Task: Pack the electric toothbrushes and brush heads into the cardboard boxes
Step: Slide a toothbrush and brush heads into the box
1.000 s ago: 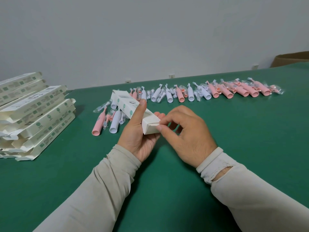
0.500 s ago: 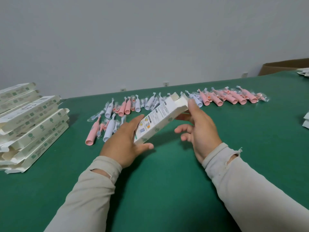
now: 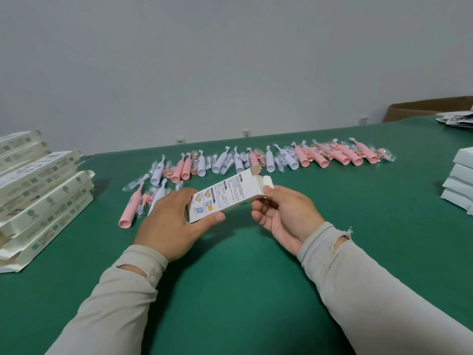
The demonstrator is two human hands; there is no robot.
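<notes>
White cardboard makes the box (image 3: 225, 197), which is in the middle of the frame, held above the green desk (image 3: 230, 290) by both hands. It is tilted, with the lower end toward the left and the upper end toward the right and farther away. Its printed side, with small pictures and text, faces the camera. The flaps at the upper end stand open.

The left hand (image 3: 171, 226) grips the lower end: the thumb lies along the bottom edge and the fingers (image 3: 179, 196) are curled behind the box. The right hand (image 3: 284, 216) is at the upper end with its palm turned up; the thumb presses on the corner under the open flaps, and the other fingers (image 3: 258, 219) are loosely curled below the box. I cannot tell whether they touch it.

Behind the box, a long row of toothbrushes (image 3: 281, 160) lies across the desk, pink ones and white ones mixed, with small brush heads (image 3: 135, 181) in clear wrappers between them. One pink toothbrush (image 3: 130, 208) lies just left of the left hand.

At the left edge of the frame is a pile of flat boxes (image 3: 43, 196). At the right edge is a stack of white boxes (image 3: 460, 183). In the upper right a brown carton (image 3: 422, 108) stands behind the desk, and some papers (image 3: 458, 120) lie at the desk's far corner.
</notes>
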